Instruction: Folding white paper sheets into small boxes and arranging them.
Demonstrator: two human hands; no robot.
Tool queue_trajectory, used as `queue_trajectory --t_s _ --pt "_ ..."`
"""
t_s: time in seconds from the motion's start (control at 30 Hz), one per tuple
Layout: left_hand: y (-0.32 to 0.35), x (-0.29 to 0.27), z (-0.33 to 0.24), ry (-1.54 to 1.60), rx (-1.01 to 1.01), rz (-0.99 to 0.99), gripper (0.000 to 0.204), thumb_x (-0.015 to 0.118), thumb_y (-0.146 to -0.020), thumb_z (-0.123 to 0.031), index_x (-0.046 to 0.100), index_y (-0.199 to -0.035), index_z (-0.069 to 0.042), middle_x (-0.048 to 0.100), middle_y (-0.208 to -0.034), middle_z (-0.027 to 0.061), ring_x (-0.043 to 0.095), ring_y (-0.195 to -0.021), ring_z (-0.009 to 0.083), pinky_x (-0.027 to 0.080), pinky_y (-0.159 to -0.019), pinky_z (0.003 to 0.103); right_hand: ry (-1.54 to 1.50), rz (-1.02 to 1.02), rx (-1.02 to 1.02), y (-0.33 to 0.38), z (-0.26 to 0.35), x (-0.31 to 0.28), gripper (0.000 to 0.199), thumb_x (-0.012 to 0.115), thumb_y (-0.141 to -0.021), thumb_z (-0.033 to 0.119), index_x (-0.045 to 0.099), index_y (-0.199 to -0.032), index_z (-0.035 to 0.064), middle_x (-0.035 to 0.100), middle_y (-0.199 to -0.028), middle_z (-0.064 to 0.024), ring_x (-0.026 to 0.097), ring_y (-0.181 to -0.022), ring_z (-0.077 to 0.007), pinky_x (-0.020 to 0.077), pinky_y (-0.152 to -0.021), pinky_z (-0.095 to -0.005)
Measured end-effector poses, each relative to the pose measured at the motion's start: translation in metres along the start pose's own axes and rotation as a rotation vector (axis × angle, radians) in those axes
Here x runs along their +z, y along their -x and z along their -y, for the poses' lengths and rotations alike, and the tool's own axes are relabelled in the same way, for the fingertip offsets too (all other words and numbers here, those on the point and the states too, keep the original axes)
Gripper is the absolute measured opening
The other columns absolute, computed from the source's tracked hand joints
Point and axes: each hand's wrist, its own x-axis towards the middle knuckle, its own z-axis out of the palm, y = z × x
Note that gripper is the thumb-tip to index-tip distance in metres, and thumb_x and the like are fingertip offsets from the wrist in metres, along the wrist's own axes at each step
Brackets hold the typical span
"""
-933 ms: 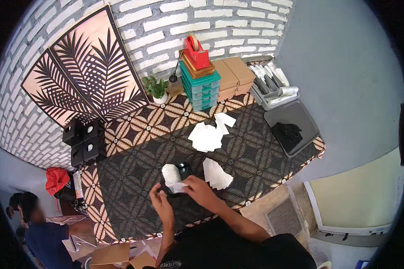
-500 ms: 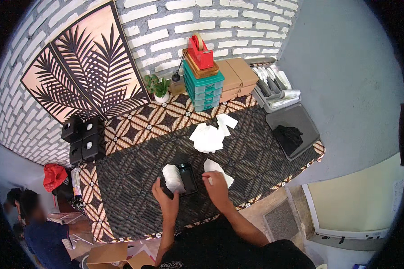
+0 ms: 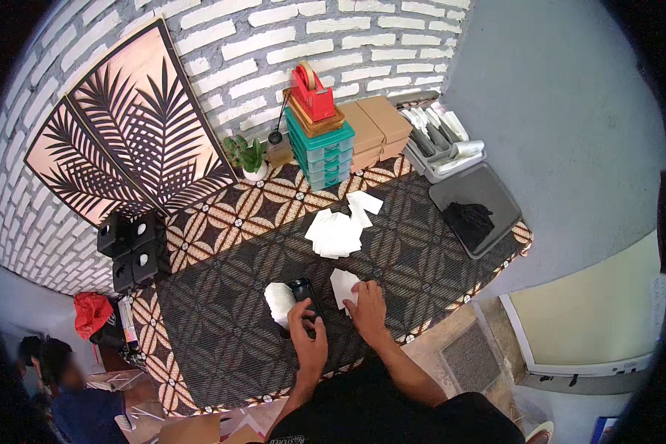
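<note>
Centre frame: left hand (image 3: 308,334) apparently clamps black device (image 3: 304,291); right hand (image 3: 367,307), fingers spread, presses white sheet (image 3: 343,286). Sheet may slide and crease.

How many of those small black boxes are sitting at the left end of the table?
4 black boxes, in a two-by-two cluster at the table's left end, below the palm-leaf panel. Others may be hidden behind them.

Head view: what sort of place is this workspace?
Probably a small craft or packing bench: a patterned mat against a white brick wall, teal mini drawers under a red tape dispenser, and paper slips.
</note>
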Motion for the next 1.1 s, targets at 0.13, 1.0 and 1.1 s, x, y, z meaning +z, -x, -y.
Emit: queue_trajectory --t_s 0.13,1.0,1.1 --pt "0.002 0.005 0.003 0.042 -0.033 0.042 0.045 0.055 -0.083 0.008 0.049 -0.126 -0.003 0.051 -0.12 0.0106 0.053 -0.092 0.0168 0.044 -0.072 0.028 -0.016 0.002 -0.007 -0.001 0.0 -0.003 0.037 0.078 -0.073 0.016 0.053 -0.099 0.0049 0.049 -0.099 -0.0133 0.052 -0.095 -0.0334 0.0449 -0.079 -0.0424" --pt "-0.007 -0.002 0.001 0.318 -0.296 0.331 0.01 0.057 -0.095 -0.01 0.054 -0.089 -0.002 0.06 -0.081 0.0021 0.055 -0.077 0.0072 0.043 -0.07 0.023 -1.335 0.469 0.345 0.026 0.033 -0.036 0.03 0.058 -0.095 0.02 0.063 -0.115 -0.0026 0.066 -0.105 -0.006 0.058 -0.099 -0.0124 0.0441 -0.09 -0.0291" --pt "-0.006 -0.004 -0.004 0.406 -0.361 0.362 0.011 0.058 -0.095 -0.01 0.053 -0.087 -0.003 0.06 -0.08 0.0023 0.055 -0.078 0.0076 0.043 -0.072 0.023 -1.336 0.429 0.458 0.025 0.012 -0.017 0.029 0.058 -0.096 0.021 0.064 -0.111 -0.0017 0.066 -0.102 -0.0043 0.06 -0.096 -0.0125 0.0445 -0.088 -0.0293"
